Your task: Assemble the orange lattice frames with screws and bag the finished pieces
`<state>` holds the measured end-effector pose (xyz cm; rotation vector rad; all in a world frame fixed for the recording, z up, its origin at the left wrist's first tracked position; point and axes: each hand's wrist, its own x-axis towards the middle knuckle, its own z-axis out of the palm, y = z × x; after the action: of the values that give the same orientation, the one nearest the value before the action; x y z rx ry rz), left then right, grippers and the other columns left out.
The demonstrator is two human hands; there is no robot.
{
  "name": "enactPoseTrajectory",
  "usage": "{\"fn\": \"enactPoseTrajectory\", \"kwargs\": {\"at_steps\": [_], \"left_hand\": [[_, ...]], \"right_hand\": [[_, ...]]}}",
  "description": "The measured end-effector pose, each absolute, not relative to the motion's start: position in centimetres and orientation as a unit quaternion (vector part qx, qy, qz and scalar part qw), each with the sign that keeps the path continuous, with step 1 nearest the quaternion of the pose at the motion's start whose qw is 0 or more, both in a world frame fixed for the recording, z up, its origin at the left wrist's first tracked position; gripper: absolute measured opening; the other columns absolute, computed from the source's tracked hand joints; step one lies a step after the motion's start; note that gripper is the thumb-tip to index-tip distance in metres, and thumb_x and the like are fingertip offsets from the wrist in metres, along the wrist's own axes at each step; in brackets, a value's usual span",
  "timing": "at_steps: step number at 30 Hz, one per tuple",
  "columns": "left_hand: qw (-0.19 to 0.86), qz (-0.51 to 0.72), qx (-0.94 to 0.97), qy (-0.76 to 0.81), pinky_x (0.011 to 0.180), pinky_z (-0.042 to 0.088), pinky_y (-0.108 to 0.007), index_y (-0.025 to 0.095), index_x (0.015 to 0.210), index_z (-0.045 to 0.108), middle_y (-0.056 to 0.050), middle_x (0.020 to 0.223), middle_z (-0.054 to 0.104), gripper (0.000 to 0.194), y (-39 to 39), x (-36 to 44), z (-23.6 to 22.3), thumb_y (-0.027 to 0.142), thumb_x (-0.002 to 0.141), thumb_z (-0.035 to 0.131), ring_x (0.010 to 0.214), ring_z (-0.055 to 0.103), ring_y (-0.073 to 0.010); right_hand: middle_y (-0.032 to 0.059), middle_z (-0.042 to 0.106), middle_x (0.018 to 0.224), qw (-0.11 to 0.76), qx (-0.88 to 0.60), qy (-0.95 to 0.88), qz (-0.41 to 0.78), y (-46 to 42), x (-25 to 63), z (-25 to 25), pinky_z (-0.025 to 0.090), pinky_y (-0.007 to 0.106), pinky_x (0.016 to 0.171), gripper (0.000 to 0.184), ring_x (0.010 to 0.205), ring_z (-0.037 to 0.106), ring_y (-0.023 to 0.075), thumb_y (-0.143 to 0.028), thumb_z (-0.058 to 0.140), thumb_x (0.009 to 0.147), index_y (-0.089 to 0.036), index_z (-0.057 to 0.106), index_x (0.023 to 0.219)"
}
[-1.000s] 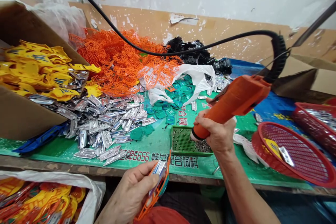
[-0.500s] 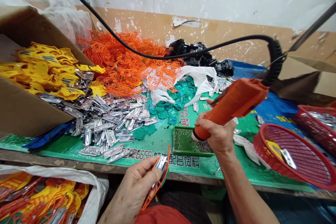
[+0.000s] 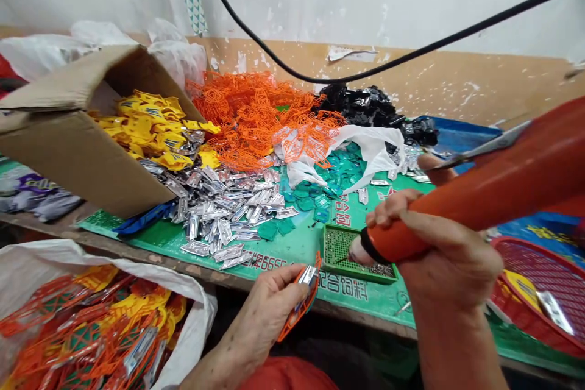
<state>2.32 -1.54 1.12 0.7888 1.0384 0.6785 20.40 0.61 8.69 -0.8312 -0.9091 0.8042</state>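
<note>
As I watch over the link, a white plastic sack [image 3: 189,292] of orange lattice pieces sits at far left; the left hand [image 3: 262,323], fingers clenched, grasps an orange plastic lattice frame [image 3: 301,308] bearing a silver metal strip [image 3: 308,276], just in front of the table edge; the right hand [image 3: 445,256] is clenched around an orange corded electric screwdriver [image 3: 493,201], its tip over a green perforated plastic tray [image 3: 338,250] holding small dark screws [image 3: 381,269].
</note>
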Motion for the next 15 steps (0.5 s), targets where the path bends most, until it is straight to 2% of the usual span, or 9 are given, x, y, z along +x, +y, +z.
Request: {"fn": "enactPoseTrajectory", "kwargs": {"at_steps": [7, 11, 15], "left_hand": [[0.756, 0.323, 0.353, 0.445, 0.051, 0.023, -0.023, 0.014, 0.08, 0.074, 0.0, 0.063, 0.059, 0.023, -2.1, 1.9, 1.1, 0.033, 0.069, 0.072, 0.053, 0.038, -0.0086], [0.763, 0.327, 0.355, 0.43, 0.055, 0.023, -0.024, 0.014, 0.072, 0.072, 0.001, 0.063, 0.056, 0.019, -2.2, 1.8, 1.0, 0.033, 0.068, 0.072, 0.056, 0.038, -0.0088], [0.761, 0.334, 0.353, 0.43, 0.056, 0.023, -0.024, 0.013, 0.074, 0.071, 0.001, 0.064, 0.054, 0.02, -2.2, 2.0, 1.1, 0.032, 0.067, 0.072, 0.057, 0.038, -0.0089]], "right_hand": [[-0.0044, 0.057, 0.064, 0.737, -0.331, -0.414, 0.42, -0.6, 17.3, 8.7, 0.051, 0.033, 0.06, 0.039, 0.058, 0.056, 0.0144, -0.011, 0.063, 0.065, -0.03, 0.061, 0.099], [-0.0044, 0.058, 0.064, 0.733, -0.334, -0.42, 0.418, -0.6, 16.9, 8.4, 0.05, 0.034, 0.06, 0.041, 0.058, 0.056, 0.0149, -0.012, 0.063, 0.066, -0.03, 0.06, 0.103], [-0.0043, 0.058, 0.063, 0.734, -0.326, -0.413, 0.43, -0.6, 17.0, 8.2, 0.05, 0.033, 0.06, 0.041, 0.057, 0.055, 0.0148, -0.012, 0.063, 0.066, -0.029, 0.061, 0.103]]}}
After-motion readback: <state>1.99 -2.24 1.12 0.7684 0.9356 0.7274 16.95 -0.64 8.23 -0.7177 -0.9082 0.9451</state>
